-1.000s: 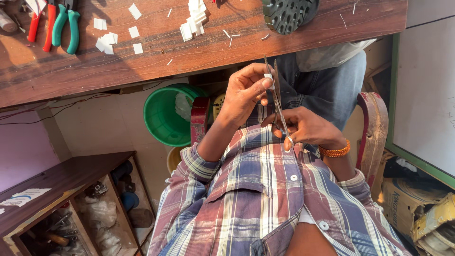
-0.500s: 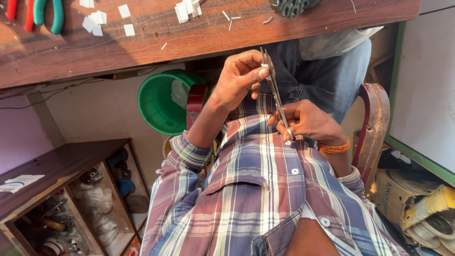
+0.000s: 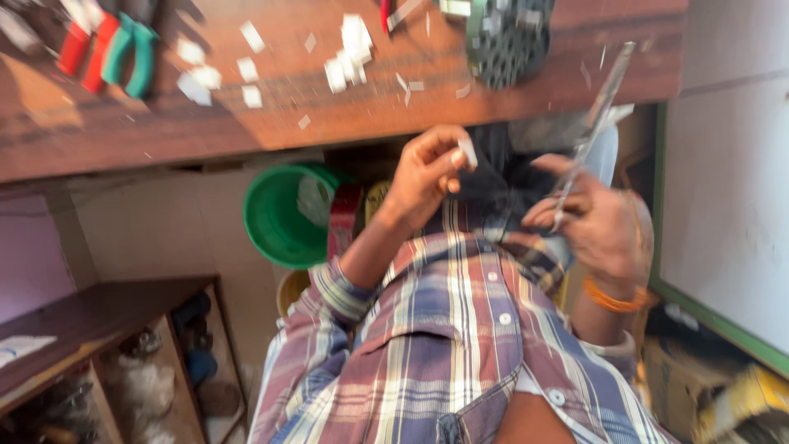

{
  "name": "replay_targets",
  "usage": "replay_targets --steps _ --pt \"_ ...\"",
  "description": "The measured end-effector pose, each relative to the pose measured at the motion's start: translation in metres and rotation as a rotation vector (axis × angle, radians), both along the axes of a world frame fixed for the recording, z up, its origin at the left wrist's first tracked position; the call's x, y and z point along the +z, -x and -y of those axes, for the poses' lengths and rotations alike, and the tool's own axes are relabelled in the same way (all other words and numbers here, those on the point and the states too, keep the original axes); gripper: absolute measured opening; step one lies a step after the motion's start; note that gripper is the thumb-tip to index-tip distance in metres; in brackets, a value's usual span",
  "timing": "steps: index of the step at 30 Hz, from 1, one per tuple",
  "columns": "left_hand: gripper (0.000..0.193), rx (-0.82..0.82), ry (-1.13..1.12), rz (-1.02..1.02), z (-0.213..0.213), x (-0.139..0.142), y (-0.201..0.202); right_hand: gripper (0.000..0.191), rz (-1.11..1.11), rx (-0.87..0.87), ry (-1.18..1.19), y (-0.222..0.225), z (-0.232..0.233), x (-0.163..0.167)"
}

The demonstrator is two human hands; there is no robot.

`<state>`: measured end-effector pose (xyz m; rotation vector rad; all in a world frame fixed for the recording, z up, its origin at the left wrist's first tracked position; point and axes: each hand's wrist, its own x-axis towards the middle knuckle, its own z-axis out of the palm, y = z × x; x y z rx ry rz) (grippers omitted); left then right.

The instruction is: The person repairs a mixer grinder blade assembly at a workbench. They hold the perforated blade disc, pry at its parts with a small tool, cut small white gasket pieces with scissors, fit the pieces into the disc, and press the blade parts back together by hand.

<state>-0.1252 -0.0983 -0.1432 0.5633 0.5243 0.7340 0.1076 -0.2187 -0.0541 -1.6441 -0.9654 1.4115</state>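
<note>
My left hand point(image 3: 426, 174) is raised in front of my plaid shirt point(image 3: 460, 345) and pinches a small white piece point(image 3: 467, 152) between thumb and fingertips. My right hand point(image 3: 593, 222), with an orange band point(image 3: 612, 298) at the wrist, grips a pair of long metal scissors point(image 3: 590, 123) whose blades point up towards the table edge. The two hands are apart, and the scissors do not touch the white piece. The picture is blurred by motion.
A brown wooden table point(image 3: 271, 115) runs across the top, strewn with several white scraps point(image 3: 349, 53), red and green pliers point(image 3: 111, 49) and a dark perforated round object point(image 3: 509, 37). Below it sit a green bucket point(image 3: 279, 218), a low wooden shelf point(image 3: 99, 329) and a white board point(image 3: 727, 205).
My hands have drawn apart. The right hand swung the scissors to the right and upward, while the left keeps a small white piece. The view shifted and blurred.
</note>
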Motion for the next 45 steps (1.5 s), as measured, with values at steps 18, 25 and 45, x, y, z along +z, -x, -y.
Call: replay_targets --steps 18,25,45 --pt "0.010 0.058 -0.125 -0.148 0.020 0.005 0.001 0.024 0.296 0.004 -0.408 0.032 -0.056 0.003" --pt "0.009 0.185 -0.259 -0.317 0.031 0.020 -0.010 0.018 0.339 -0.236 -0.626 0.088 -0.040 -0.008" --pt "0.027 0.122 -1.658 -0.495 -0.015 0.113 0.002 0.005 -0.425 -0.087 -0.393 0.046 -0.027 -0.025"
